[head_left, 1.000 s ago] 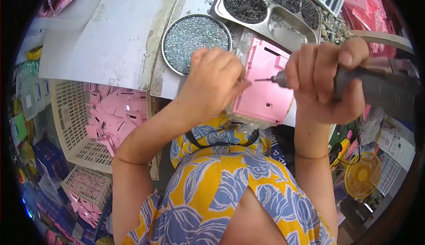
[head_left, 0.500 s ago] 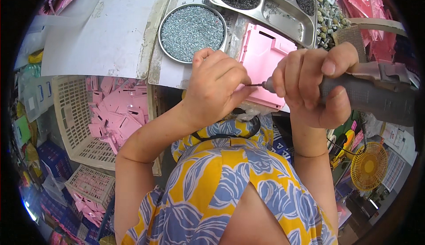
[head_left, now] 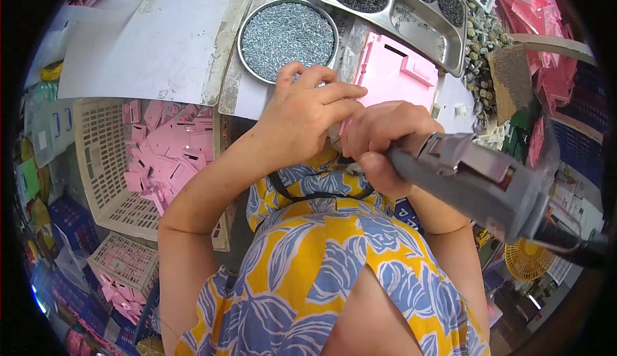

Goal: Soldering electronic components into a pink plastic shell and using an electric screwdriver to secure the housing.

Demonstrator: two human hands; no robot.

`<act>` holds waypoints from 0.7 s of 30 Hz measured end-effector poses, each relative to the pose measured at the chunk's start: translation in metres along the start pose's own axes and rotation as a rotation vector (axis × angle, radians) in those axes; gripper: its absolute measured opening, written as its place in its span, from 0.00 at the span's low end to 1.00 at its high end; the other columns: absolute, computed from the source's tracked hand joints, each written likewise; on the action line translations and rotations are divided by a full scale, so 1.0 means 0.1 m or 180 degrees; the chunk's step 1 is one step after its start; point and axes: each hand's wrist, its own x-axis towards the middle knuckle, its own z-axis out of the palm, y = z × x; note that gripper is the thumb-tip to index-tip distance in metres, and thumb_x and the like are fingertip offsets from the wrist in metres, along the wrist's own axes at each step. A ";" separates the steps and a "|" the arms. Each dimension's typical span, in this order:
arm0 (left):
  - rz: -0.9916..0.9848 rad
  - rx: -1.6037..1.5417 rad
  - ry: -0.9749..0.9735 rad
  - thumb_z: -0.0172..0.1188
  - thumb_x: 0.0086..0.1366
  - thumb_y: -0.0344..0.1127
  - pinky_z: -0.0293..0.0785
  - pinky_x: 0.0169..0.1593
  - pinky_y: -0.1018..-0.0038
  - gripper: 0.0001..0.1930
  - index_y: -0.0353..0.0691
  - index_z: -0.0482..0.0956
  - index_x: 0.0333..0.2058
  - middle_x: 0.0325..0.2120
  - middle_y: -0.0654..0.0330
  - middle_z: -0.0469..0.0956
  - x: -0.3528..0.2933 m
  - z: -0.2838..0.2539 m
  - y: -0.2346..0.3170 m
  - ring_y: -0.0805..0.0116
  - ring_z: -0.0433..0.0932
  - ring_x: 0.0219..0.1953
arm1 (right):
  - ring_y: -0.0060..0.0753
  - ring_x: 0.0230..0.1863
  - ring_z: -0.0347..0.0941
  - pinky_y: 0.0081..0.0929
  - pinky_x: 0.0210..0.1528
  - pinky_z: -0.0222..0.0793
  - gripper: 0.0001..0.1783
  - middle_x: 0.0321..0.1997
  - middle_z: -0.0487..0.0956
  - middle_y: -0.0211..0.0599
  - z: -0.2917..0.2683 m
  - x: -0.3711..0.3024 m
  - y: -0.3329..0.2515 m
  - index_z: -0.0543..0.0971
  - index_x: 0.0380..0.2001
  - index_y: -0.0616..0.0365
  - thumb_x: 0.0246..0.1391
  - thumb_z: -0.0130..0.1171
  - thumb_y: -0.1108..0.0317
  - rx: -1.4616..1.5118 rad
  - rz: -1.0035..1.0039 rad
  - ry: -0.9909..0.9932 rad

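A grey electric screwdriver [head_left: 479, 186] is gripped in my right hand [head_left: 389, 131], its body slanting down to the right. Its bit is hidden behind my fingers, over the near left side of a pink plastic panel [head_left: 398, 76]. My left hand [head_left: 302, 108] holds that panel's left edge with the forefinger on top; the thumb is out of sight. Whether a screw sits between the fingers cannot be seen. Just beyond my left knuckles stands a round metal bowl [head_left: 240, 44] full of small silvery screws [head_left: 289, 38].
A divided metal tray [head_left: 384, 18] with dark screws lies at the back. Small metal parts [head_left: 482, 67] and a cardboard piece [head_left: 511, 83] are to the right. A pale plastic basket [head_left: 103, 157] of pink parts stands left, below the table edge. A yellow fan [head_left: 528, 258] is lower right.
My right hand has moved left and toward me, and the screwdriver has swung from nearly level to steeply tilted. My left fingers have straightened along the panel's edge.
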 end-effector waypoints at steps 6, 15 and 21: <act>0.0335 -0.0399 0.0172 0.62 0.55 0.42 0.70 0.49 0.53 0.12 0.52 0.84 0.39 0.37 0.62 0.79 0.86 0.01 -0.09 0.59 0.77 0.46 | 0.33 0.20 0.71 0.30 0.26 0.71 0.12 0.22 0.74 0.35 -0.18 0.15 0.00 0.70 0.37 0.57 0.55 0.63 0.68 0.0496 0.0213 0.0151; 0.1627 0.0403 0.1075 0.66 0.53 0.42 0.76 0.45 0.58 0.12 0.48 0.81 0.35 0.39 0.61 0.79 1.10 0.01 0.45 0.58 0.80 0.42 | 0.13 0.08 0.65 0.14 0.15 0.75 0.16 0.10 0.69 0.21 -1.61 -0.04 -1.28 0.71 0.32 0.56 0.36 0.63 0.72 0.3161 -0.1110 0.1131; -0.1300 0.0203 0.2654 0.58 0.68 0.42 0.64 0.65 0.62 0.28 0.30 0.65 0.59 0.60 0.47 0.67 -1.21 -0.94 -0.14 0.59 0.70 0.60 | 0.16 0.15 0.64 0.17 0.21 0.65 0.14 0.14 0.68 0.24 -1.31 -0.13 -1.06 0.70 0.36 0.57 0.49 0.65 0.74 0.2898 -0.0730 0.0800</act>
